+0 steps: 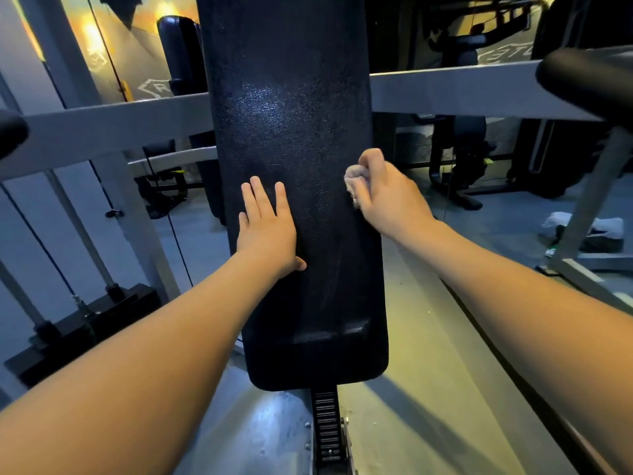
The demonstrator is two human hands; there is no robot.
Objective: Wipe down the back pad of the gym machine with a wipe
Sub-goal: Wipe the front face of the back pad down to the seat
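Observation:
A long black textured back pad (pixel 291 108) runs up the middle of the view. My left hand (pixel 265 224) lies flat on its left half, fingers straight and spread. My right hand (pixel 387 193) grips a crumpled pale wipe (pixel 352 183) and holds it against the pad's right edge, at about mid-height. Faint streaks show on the pad's lower part, above a shallow dent near its bottom end.
A grey crossbar (pixel 452 87) passes behind the pad on both sides. A weight stack (pixel 78 323) with cables stands at the lower left. A black padded arm (pixel 589 80) juts in at the upper right. Shoes and a white cloth (pixel 592 228) lie on the floor at right.

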